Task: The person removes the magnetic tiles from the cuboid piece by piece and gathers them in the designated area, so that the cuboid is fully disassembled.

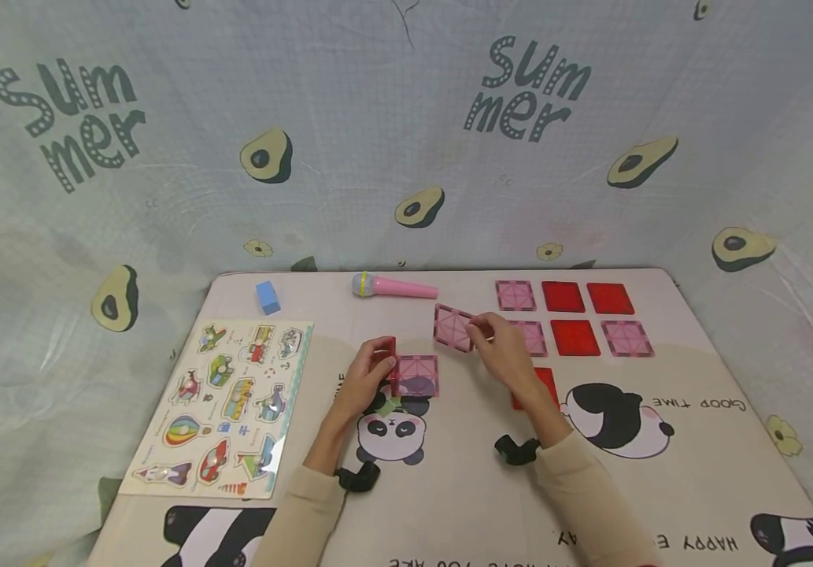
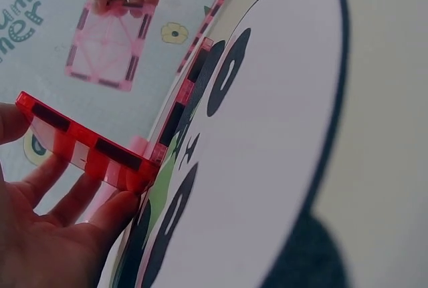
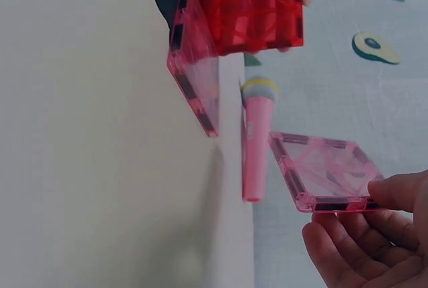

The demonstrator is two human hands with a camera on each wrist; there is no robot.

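My left hand [image 1: 366, 378] holds a translucent red square tile [image 2: 87, 144] on edge, upright, its lower edge along the left side of a pink tile [image 1: 418, 374] lying flat on the table. In the left wrist view the thumb and fingers grip its two faces. My right hand [image 1: 501, 350] pinches another pink square tile [image 1: 452, 327] by its right edge between thumb and fingers. That tile is raised and tilted, up and to the right of the flat one. Dark strips show along the tile edges in the wrist views.
To the right lie several loose red tiles [image 1: 574, 337] and pink tiles [image 1: 628, 339] in rough rows, one red tile [image 1: 544, 386] partly behind my right forearm. A pink toy microphone [image 1: 402, 288] and blue block [image 1: 267, 298] lie at the back. A picture puzzle board [image 1: 186, 457] is at left.
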